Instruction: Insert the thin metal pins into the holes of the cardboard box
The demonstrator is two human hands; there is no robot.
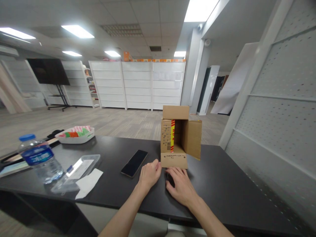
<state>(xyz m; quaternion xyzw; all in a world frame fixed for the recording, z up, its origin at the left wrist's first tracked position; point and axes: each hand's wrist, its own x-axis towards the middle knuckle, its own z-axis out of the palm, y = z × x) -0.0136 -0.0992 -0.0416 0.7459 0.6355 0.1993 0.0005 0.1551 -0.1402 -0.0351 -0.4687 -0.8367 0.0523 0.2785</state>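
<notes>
An upright cardboard box [166, 136] stands on the black table with its open side toward me. One flap hangs out at the right, one stands up on top, and the punched lower flap [174, 160] slopes down in front. My left hand [150, 172] is closed beside that flap's left corner; its curled fingers hide whatever may be inside. Just in front of the flap, my right hand [182, 184] lies palm down, fingers stretched forward and thumb apart. A small dark patch with fine light marks shows between thumb and fingers; I cannot tell what it is.
A phone [134, 163] lies left of my left hand. Farther left are a white paper [89, 183], a clear plastic case [85, 166], a water bottle [40, 159] and a white basket [76, 139] with colourful packets. A perforated panel [278, 115] rises along the right.
</notes>
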